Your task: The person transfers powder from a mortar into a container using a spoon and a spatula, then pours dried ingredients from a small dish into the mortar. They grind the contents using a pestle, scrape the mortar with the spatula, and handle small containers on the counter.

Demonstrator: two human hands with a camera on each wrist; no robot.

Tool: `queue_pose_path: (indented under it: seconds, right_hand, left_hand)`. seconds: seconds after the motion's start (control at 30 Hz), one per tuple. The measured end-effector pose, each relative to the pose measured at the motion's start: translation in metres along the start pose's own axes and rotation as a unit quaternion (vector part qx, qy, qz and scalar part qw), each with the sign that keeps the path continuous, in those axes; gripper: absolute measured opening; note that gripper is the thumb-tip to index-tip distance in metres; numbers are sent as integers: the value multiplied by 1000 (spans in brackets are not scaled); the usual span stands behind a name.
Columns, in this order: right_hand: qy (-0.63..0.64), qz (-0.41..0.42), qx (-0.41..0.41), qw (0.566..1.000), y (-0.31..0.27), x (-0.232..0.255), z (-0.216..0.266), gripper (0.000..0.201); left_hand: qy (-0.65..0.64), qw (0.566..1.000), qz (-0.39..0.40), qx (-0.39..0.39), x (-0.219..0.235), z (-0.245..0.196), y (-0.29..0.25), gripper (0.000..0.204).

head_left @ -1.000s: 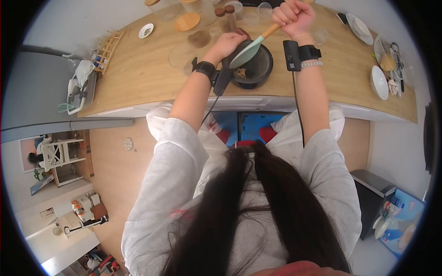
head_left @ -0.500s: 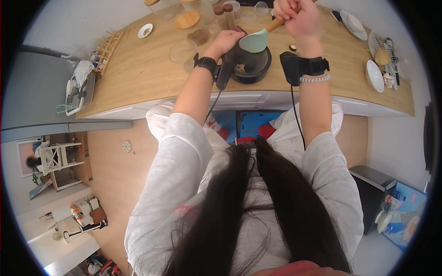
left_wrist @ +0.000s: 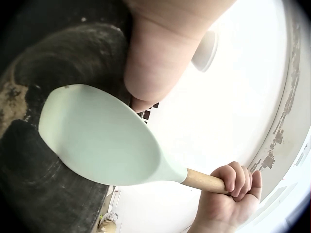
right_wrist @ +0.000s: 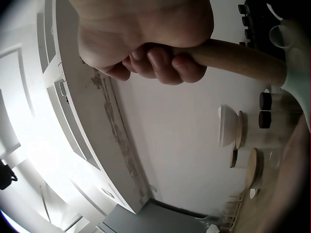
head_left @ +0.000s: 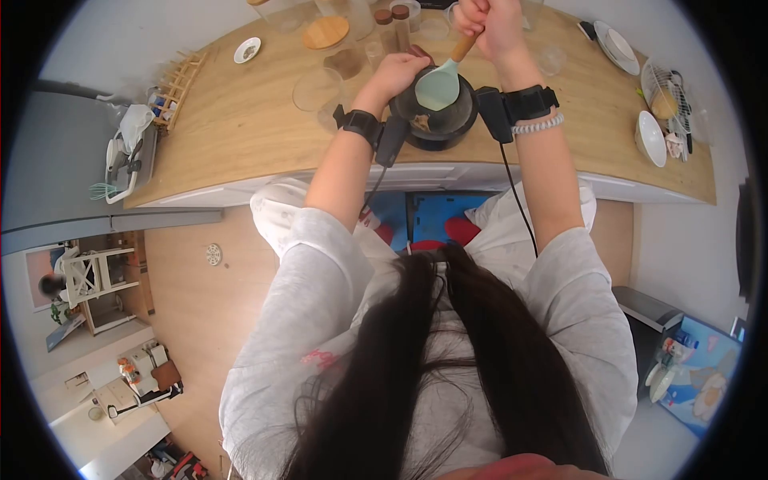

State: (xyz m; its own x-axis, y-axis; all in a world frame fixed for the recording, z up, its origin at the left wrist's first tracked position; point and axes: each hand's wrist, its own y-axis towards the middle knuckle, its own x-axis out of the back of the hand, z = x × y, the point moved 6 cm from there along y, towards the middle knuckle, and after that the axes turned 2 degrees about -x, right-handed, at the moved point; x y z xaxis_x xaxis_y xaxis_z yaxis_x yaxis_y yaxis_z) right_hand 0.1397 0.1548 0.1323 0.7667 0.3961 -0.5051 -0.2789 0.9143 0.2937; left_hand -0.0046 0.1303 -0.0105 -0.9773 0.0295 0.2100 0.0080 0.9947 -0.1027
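In the head view, a mint-green spoon point(head_left: 438, 87) with a wooden handle point(head_left: 462, 47) is held over a black bowl point(head_left: 438, 141). The right hand point(head_left: 498, 30) grips the upper handle, fingers curled round it, as the right wrist view also shows at the handle point(right_wrist: 238, 60). At the bowl's far left rim, the left hand point(head_left: 397, 74) grips the edge; some of its fingers are hidden. A brown piece point(head_left: 421, 122) lies inside the bowl. The left wrist view shows the spoon head point(left_wrist: 102, 136) over the dark interior, beside the left thumb point(left_wrist: 155, 63).
Behind the bowl stand tubes with brown caps point(head_left: 401, 24) and glass containers. A round wooden lid point(head_left: 326, 33) and small white dish point(head_left: 247, 50) are at the back left. A white bowl point(head_left: 651, 139) and wire basket point(head_left: 661, 84) stand at the right; a wooden rack point(head_left: 181, 90) is far left.
The spoon head first moved up and right across the bowl, then came lower with the handle steeper. The right hand shifted left since half a second ago. The left hand stayed at the rim.
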Motion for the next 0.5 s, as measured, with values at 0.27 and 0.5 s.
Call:
queue_pose_path:
  seconds: [0.27,0.5]
  right_hand:
    - [28,-22,-94,995,16,16,-20,39]
    - [76,-48,-175,980,34,45,-46,38]
  left_hand:
    - [19,1000,8,-23,-1,11,12,30]
    - [42,998,39,-6,-1,5,7,33]
